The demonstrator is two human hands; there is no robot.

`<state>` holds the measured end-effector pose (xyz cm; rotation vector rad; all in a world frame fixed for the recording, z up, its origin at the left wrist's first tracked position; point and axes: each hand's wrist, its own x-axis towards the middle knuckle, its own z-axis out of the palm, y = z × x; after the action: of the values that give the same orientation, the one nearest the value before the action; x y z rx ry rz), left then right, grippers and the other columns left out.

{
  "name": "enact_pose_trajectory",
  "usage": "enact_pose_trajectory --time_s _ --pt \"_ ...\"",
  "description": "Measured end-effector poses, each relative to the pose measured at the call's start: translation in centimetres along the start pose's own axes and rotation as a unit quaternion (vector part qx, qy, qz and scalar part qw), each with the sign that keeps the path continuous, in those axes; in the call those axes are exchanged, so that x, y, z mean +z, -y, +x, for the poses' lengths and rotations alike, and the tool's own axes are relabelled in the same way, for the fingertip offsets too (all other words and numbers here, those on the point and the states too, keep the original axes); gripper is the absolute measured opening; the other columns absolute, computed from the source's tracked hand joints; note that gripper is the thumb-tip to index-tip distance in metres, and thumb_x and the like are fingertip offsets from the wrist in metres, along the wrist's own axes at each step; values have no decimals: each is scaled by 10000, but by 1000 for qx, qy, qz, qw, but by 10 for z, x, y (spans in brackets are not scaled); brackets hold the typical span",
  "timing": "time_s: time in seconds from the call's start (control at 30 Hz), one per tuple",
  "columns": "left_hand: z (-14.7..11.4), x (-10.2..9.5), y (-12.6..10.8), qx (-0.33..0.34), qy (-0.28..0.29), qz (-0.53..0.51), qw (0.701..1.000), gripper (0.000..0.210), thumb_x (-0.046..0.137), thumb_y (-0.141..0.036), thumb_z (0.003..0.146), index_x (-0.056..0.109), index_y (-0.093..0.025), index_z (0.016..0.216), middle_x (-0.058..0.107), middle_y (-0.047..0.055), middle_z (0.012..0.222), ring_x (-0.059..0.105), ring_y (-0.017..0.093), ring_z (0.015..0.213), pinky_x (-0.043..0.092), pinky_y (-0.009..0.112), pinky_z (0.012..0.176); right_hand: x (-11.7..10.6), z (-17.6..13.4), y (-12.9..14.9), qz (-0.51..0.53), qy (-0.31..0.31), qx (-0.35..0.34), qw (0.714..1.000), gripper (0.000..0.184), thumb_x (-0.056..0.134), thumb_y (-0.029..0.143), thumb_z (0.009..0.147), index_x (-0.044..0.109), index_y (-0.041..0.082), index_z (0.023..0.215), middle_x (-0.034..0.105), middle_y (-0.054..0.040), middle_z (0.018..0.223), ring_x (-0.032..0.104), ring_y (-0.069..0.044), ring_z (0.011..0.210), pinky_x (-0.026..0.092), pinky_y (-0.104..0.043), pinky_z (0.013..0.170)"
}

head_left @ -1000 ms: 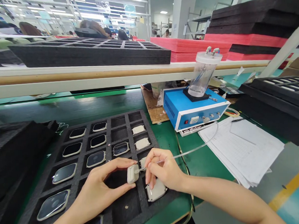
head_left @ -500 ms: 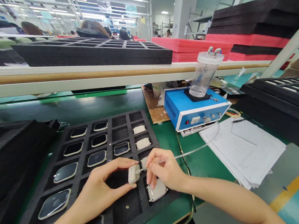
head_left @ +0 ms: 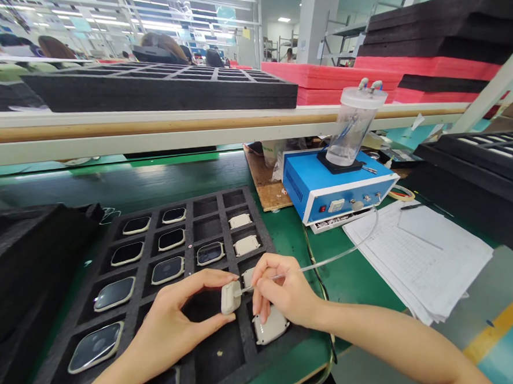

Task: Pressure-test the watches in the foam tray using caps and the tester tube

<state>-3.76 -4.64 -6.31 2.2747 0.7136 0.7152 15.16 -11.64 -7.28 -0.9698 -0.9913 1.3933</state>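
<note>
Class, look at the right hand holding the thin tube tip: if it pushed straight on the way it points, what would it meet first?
Most likely the small white case pinched in the left hand; the right hand aims its tube tip at its edge.

No text, label, brand or number can be read anywhere. The sheets of paper (head_left: 420,251) on the bench carry a printed grid too faint and small to make out, and the blue control box (head_left: 337,187) shows small front markings that are too blurred to read
</note>
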Motion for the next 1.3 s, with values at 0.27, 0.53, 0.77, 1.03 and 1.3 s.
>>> enact_pose_trajectory --time_s 0.27,0.53,0.77,1.03,1.3 --pt "0 0 -1 0 -2 6 1000 304 758 -316 679 655 -235 953 727 36 982 686 205 910 546 294 850 0 0 0 6 3 0 1000 60 477 131 629 504 168 669 580 55 427 489 -84 285 413 -173 320" --pt "-1 0 -1 -3 -9 7 1000 303 761 -316 669 665 -214 938 732 58 969 692 222 892 555 321 837 1 -1 1 0 0 4 1000 49 485 143 627 499 168 667 580 54 429 494 -85 290 408 -171 320" --pt "-1 1 0 -12 -11 -3 1000 308 751 -345 677 669 -211 941 729 72 981 686 244 907 550 353 851 1 0 2 -4 1 10 1000 43 508 158 632 494 170 671 573 55 424 491 -85 291 403 -170 321" --pt "-1 1 -1 -8 -11 2 1000 307 754 -333 675 667 -218 947 730 62 981 689 235 902 552 333 845 0 -1 1 0 1 5 1000 37 507 155 641 496 168 674 577 52 430 491 -84 291 408 -169 322" --pt "-3 2 2 -5 -7 3 1000 321 753 -346 680 662 -220 960 727 56 988 685 230 912 546 320 852 1 0 2 -9 -2 13 1000 43 515 165 642 489 171 675 568 54 424 486 -84 294 411 -176 329"
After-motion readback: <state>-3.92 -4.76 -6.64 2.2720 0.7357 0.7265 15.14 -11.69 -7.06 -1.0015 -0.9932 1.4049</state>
